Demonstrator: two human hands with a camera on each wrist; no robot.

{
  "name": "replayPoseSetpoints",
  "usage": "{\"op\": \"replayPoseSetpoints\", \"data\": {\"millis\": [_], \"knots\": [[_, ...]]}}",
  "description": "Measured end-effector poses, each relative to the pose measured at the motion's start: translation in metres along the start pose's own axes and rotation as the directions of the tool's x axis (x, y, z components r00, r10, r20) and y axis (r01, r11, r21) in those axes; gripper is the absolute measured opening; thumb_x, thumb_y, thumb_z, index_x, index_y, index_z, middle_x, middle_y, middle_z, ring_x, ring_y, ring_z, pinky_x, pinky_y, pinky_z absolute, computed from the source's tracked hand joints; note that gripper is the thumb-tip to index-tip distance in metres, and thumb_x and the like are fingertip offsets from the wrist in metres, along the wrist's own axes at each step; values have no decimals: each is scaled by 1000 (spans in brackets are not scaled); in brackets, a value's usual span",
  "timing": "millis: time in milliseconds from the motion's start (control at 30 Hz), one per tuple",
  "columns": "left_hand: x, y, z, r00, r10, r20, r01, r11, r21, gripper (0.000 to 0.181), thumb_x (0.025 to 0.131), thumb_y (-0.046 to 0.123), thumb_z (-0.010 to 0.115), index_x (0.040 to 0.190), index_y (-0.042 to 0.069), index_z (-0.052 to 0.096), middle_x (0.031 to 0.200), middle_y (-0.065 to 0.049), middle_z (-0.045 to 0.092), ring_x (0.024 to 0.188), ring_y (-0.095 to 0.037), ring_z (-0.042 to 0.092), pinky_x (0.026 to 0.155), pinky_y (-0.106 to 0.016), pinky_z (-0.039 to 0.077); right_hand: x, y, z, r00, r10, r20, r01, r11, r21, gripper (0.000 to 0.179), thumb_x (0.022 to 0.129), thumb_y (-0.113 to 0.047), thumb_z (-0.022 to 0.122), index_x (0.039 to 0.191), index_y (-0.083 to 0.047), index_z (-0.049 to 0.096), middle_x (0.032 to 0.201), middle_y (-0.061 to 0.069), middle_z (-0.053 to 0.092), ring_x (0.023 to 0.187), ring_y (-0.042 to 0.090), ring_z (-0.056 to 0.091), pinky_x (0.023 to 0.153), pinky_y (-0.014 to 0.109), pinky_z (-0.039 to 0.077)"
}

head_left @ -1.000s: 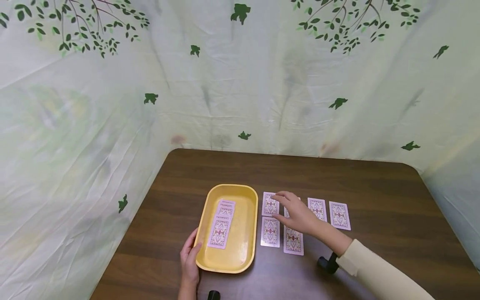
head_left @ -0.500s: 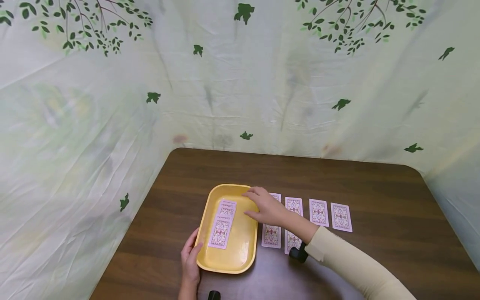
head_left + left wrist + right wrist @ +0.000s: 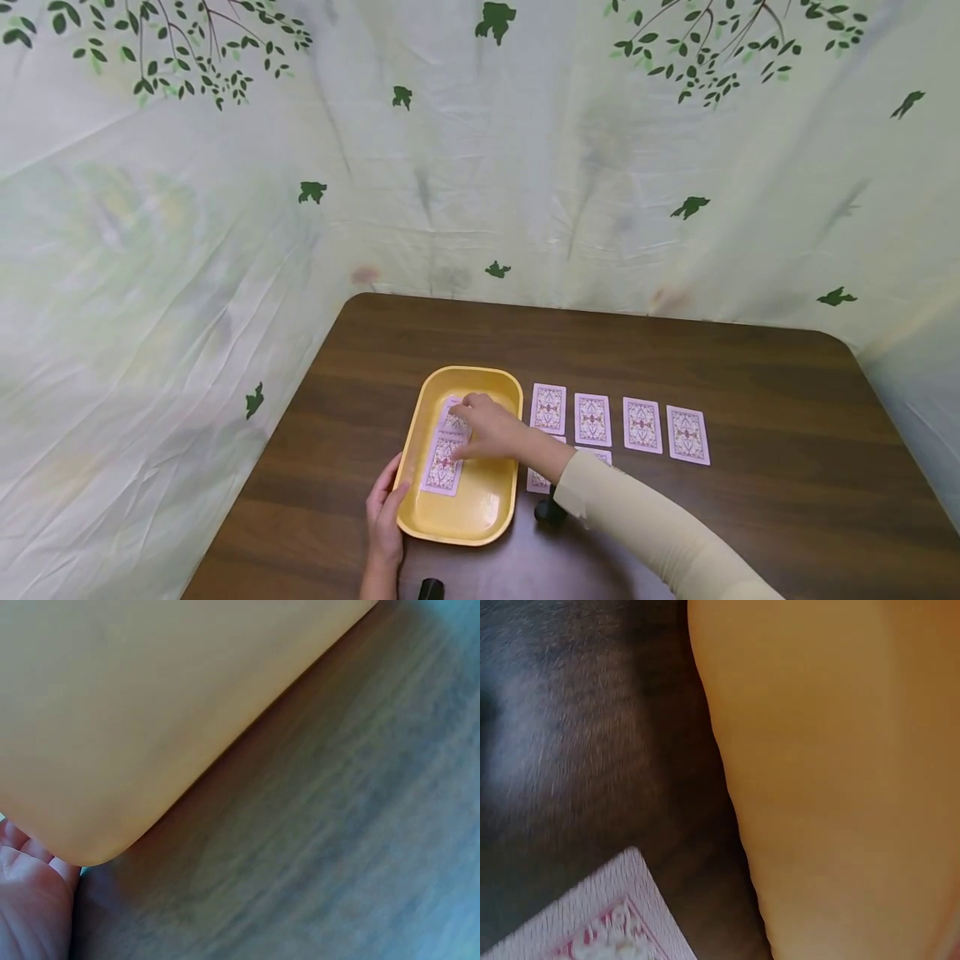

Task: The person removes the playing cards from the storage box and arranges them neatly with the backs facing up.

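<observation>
Yellow tray [image 3: 487, 508], and the left hand [image 3: 386, 508] grips its edge at eight o'clock, fingertips out of sight! The right hand [image 3: 491, 429], thumb and fingers spread apart, partly hides the cards [image 3: 441, 467] inside; they lie beneath its fingertips and toward seven o'clock, touching or not, can't tell, long axis one to seven. The sleeve [image 3: 645, 517] cuts across two table cards [image 3: 538, 481].

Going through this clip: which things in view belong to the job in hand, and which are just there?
Seems part of the job:
- yellow tray, held at its rim
- patterned cards in the tray
- matching cards on the table

Just there:
- wooden table
- leaf-printed cloth
- black wrist gear
</observation>
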State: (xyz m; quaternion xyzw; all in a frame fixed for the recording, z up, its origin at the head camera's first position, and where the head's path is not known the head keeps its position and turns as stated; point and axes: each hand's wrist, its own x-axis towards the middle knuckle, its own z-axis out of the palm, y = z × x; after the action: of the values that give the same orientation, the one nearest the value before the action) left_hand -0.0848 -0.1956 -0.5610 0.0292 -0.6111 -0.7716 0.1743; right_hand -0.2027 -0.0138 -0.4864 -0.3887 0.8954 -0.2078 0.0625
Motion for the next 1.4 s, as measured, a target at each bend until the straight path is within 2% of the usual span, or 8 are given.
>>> {"op": "replayPoseSetpoints", "data": {"millis": [233,500,667,967,1267,1400], "knots": [[0,1,1,1000,0,6,0,1000,-7,38,89,-6,42,124,-20,40,113,-3,58,99,-16,55,83,-24,45,8,-6,20,996,49,73,-44,997,-70,68,66,-47,79,119,-10,59,103,5,51,89,16,46,77,26,42],[1,1,2,1000,-1,13,2,1000,-25,38,89,-6,42,124,-20,40,114,-3,58,100,-16,55,84,-24,45,5,-20,35,997,-17,74,32,980,-197,71,55,-57,79,108,-14,60,95,3,48,83,15,44,67,26,40],[0,1,2,1000,-6,13,7,1000,-21,38,89,-6,42,124,-20,40,114,-3,58,99,-15,55,83,-24,45,4,-25,40,998,-28,64,43,970,-240,74,54,-58,79,111,-15,60,97,3,46,87,16,42,70,26,39],[-1,-1,1,1000,-23,9,23,1000,-9,38,90,-5,42,125,-19,40,115,-3,58,100,-17,55,82,-25,46,3,-31,41,998,28,52,-16,976,-217,75,51,-53,82,111,-15,59,87,1,39,79,15,36,65,24,34],[-1,1,1,1000,-24,1,24,1000,-7,38,90,-4,42,125,-19,41,115,-5,58,98,-17,56,81,-25,47,3,-36,41,994,96,59,-88,988,-130,77,50,-46,85,113,-13,57,92,5,40,83,19,36,69,26,35],[0,1,1,1000,-16,6,17,1000,-16,38,90,-5,42,125,-19,41,115,-6,58,98,-18,56,81,-25,47,3,-36,41,993,112,47,-106,987,-121,80,49,-46,86,116,-12,56,93,7,40,85,21,36,70,26,35]]}}
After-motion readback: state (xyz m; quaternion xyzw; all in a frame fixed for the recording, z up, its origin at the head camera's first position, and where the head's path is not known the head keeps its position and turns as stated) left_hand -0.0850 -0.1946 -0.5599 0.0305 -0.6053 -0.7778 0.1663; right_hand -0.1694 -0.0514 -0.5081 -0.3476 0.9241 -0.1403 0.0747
